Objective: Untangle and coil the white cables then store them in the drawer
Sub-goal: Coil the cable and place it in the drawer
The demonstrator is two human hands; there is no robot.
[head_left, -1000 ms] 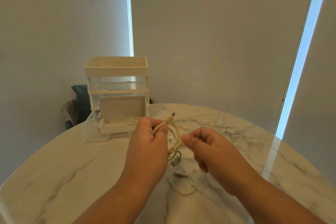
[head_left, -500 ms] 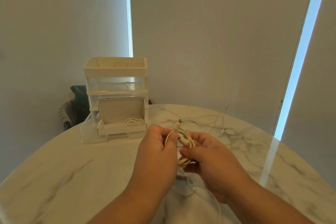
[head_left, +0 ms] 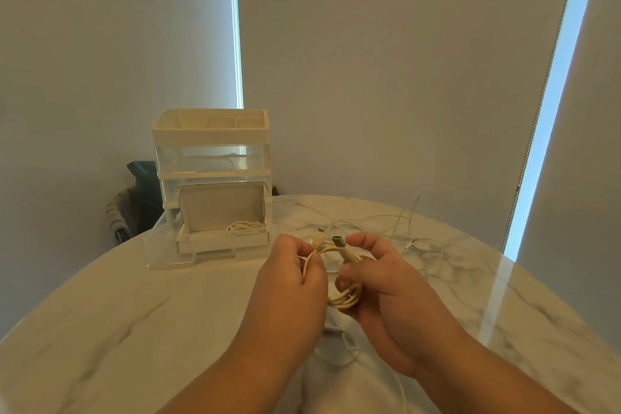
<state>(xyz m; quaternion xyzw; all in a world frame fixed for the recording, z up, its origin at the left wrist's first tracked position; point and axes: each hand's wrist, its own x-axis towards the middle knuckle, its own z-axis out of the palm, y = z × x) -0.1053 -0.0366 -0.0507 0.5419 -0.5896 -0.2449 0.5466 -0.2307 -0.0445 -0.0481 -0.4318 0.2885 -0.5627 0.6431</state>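
Both hands hold one coiled white cable (head_left: 346, 299) above the middle of the marble table (head_left: 134, 312). My left hand (head_left: 289, 282) grips the coil's left side, and its small plug sticks up above the thumb. My right hand (head_left: 386, 286) pinches the coil's right side, with the USB plug (head_left: 338, 241) poking up between thumb and fingers. A thin white cable (head_left: 396, 225) lies loose and tangled on the table behind my hands. The clear organizer's bottom drawer (head_left: 161, 245) is pulled open, with a coiled white cable (head_left: 243, 228) in it.
The clear and white drawer organizer (head_left: 211, 151) stands at the table's far left with a compartment tray on top. A white box with its lid up sits inside the open drawer. A dark chair (head_left: 134, 198) is behind the table. Another thin cable (head_left: 339, 353) lies under my wrists.
My right hand came in to the coil and now pinches it with the USB plug up. Both hands brought the cable together into a tighter coil.
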